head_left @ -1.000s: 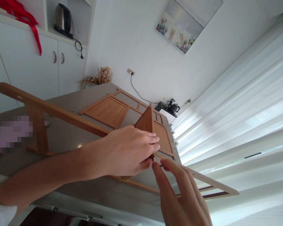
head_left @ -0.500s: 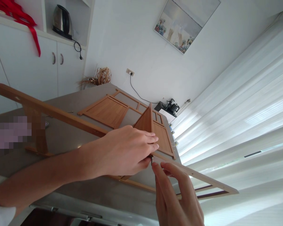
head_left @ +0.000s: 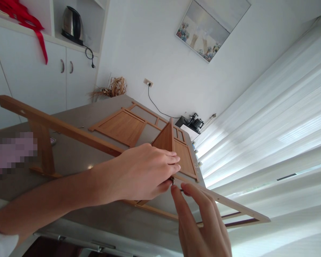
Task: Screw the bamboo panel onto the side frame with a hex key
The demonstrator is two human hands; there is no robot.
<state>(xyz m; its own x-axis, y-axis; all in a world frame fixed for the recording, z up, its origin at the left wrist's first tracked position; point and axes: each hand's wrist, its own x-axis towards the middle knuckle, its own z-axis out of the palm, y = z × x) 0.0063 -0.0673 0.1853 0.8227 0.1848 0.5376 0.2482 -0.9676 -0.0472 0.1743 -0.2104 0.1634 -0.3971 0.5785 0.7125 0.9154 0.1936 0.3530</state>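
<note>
My left hand [head_left: 149, 171] reaches across from the left, its fingers closed over the joint of a wooden frame [head_left: 77, 130] where an upright panel [head_left: 164, 137] meets a rail. Below its fingertips a small metal piece, which looks like the short end of a hex key [head_left: 173, 181], sits at the wood. My right hand [head_left: 200, 214] comes up from the bottom, thumb and forefinger pinched around the key's thin shaft, most of it hidden. The frame's pale rail [head_left: 238, 205] runs off to the right behind these fingers.
Flat wooden panels [head_left: 120, 126] lie farther back on the grey table [head_left: 77, 157]. A black appliance [head_left: 194, 123] stands beyond the far end, white curtains [head_left: 283, 142] hang at the right. A kettle [head_left: 72, 25] sits on a shelf. A pixelated patch [head_left: 13, 153] covers the left edge.
My right thumb and forefinger have shifted slightly, and the thin metal shaft between them has turned into view. My left hand stays on the frame; the view has moved a little.
</note>
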